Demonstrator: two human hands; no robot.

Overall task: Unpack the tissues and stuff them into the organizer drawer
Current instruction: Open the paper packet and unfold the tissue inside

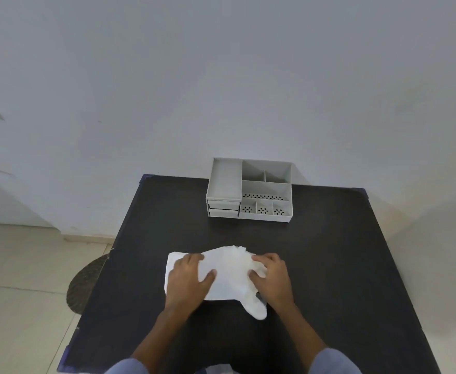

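A white tissue pack (228,276) lies in the middle of the dark table (329,265). My left hand (187,282) presses flat on its left part, thumb on the wrapper. My right hand (272,279) grips its crumpled right end, where tissues bulge out toward the front. The grey organizer (249,190) stands at the table's far edge against the wall. Its two small drawers (223,208) at the lower left look pushed in.
A round woven stool (86,284) stands on the tiled floor just left of the table. A white wall rises right behind the organizer. The table's left and right edges fall off to the floor.
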